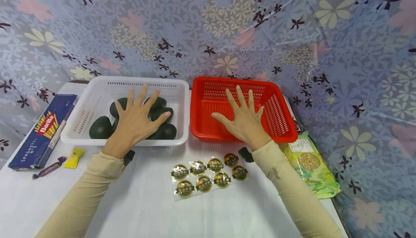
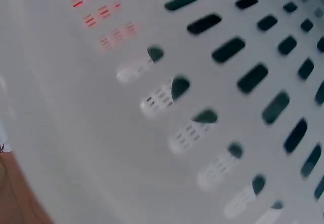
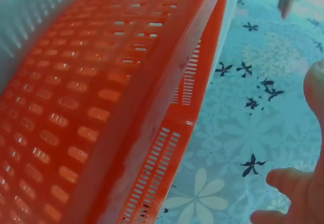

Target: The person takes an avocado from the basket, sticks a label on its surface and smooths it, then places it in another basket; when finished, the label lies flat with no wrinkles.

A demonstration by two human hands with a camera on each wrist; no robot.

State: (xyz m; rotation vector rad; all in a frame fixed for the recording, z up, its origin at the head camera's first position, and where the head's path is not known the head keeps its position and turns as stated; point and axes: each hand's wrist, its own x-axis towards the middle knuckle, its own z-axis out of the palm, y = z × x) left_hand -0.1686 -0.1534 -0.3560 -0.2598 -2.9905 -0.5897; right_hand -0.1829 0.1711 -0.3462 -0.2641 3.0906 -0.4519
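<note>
Avocados (image 1: 101,128), dark green, piled in white basket (image 1: 97,86) under left hand (image 1: 138,117), fingers spread flat, gripping nothing. Nearer, on white table (image 1: 146,205): sticker sheet (image 1: 208,174), Barilla spaghetti box (image 1: 43,129), yellow candy (image 1: 74,157), purple candy (image 1: 48,169), snack bag (image 1: 310,165). Farther right, red basket (image 1: 282,97) beneath right hand (image 1: 243,119), likewise splayed and holding nothing.

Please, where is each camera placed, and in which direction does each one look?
Head: worn high, looks forward and down at white basket, red basket; both hands, left hand, right hand, and sleeves show.
Left wrist: close on white basket's slotted wall; no hand clearly shows.
Right wrist: beside red basket; fingertips show.
Shared: both baskets.
</note>
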